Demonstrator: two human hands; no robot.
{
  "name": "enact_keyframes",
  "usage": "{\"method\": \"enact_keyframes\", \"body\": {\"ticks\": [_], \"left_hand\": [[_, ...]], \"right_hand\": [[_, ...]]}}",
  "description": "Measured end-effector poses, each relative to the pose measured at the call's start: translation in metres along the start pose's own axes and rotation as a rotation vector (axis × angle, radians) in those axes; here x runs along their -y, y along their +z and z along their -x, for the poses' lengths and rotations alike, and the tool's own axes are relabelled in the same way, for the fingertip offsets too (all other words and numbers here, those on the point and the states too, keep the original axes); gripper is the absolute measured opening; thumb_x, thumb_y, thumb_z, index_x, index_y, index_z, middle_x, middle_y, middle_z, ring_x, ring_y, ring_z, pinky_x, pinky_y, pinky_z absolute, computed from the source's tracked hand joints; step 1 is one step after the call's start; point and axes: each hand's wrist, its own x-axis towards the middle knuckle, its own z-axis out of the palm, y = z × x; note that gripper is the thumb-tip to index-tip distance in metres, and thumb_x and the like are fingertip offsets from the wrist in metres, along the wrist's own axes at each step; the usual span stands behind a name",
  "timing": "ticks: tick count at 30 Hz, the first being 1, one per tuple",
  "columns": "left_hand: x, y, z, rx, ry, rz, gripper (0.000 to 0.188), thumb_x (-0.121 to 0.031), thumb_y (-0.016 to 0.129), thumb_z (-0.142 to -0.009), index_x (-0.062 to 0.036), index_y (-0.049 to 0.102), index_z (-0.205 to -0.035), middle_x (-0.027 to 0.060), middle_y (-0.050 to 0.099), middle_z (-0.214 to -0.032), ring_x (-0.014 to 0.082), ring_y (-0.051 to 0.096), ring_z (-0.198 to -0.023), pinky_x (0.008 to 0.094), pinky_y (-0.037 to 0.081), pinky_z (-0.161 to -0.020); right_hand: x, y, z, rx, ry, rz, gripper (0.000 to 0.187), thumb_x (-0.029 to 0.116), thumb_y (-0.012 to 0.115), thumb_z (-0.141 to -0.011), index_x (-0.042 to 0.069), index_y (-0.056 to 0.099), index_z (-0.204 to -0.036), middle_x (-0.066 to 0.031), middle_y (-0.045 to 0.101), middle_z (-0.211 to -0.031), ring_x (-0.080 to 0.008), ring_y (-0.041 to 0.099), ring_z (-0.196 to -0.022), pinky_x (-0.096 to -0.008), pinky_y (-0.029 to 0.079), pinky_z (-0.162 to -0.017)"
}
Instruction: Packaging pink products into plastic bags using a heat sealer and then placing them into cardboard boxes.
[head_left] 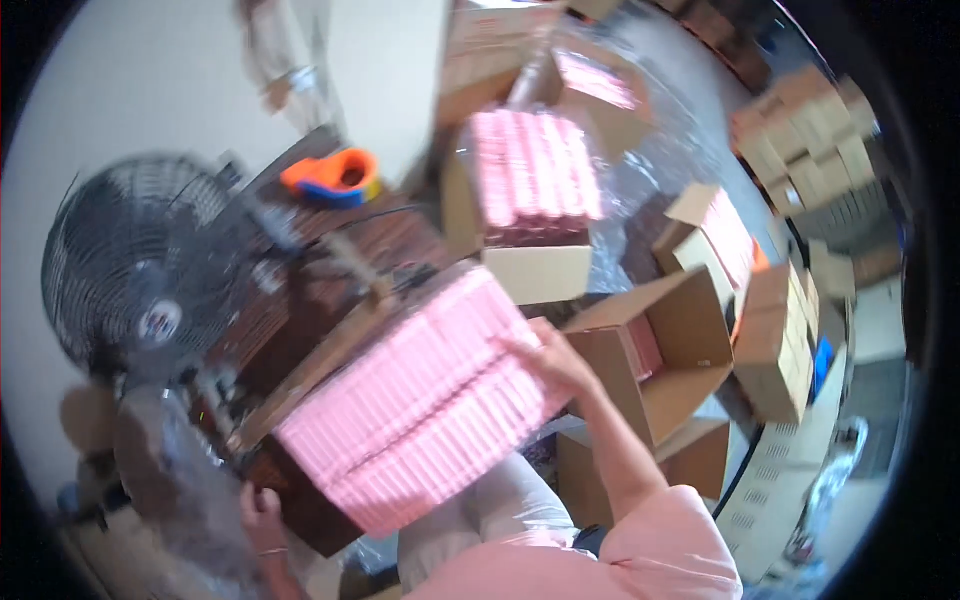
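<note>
In front of my body lie two long rows of thin pink packs (pixel 410 390), set on edge side by side. My right hand (pixel 555 365) grips their far right end, its thumb and a finger reaching over the top. Below their left end shows a dark brown panel (pixel 310 510); whether it belongs to a carton or a table cannot be told. Beside that panel is my left hand (pixel 263 515), slightly blurred, its fingers loosely bent and apart with nothing visible between them.
An orange and blue tape dispenser (pixel 340 178) sits on the brown table (pixel 400 235), near a black fan (pixel 150 265). Beyond stands a carton (pixel 535 275) full of pink packs. At right, an open carton (pixel 690 350) holds something pink. More cartons (pixel 810 140) are stacked farther off.
</note>
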Motion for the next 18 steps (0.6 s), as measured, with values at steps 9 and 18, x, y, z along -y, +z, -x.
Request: {"method": "enact_keyframes", "body": {"ticks": [9,18], "left_hand": [[-0.199,0.110,0.041,0.552,0.201,0.867,0.060,-0.024,0.054,-0.092,0.0005,0.029,-0.140,0.0167,0.046,-0.131,0.0248,0.052,-0.113,0.0375,0.046,-0.094],[-0.456,0.395,0.221,1.199,0.470,0.540,0.052,-0.021,0.065,-0.085,0.0003,0.045,-0.129,0.0091,0.059,-0.112,0.0167,0.059,-0.098,0.0324,0.050,-0.084]], "right_hand": [[-0.132,-0.098,0.122,-0.187,-0.155,-0.287,0.081,0.022,0.078,-0.072,0.010,0.036,-0.141,-0.0095,0.052,-0.121,-0.0200,0.054,-0.102,-0.0340,0.039,-0.098],[-0.129,-0.348,0.334,-1.032,-0.130,-0.256,0.088,0.010,0.075,-0.066,0.004,0.032,-0.143,-0.0133,0.051,-0.128,-0.0225,0.052,-0.115,-0.0336,0.044,-0.096]]}}
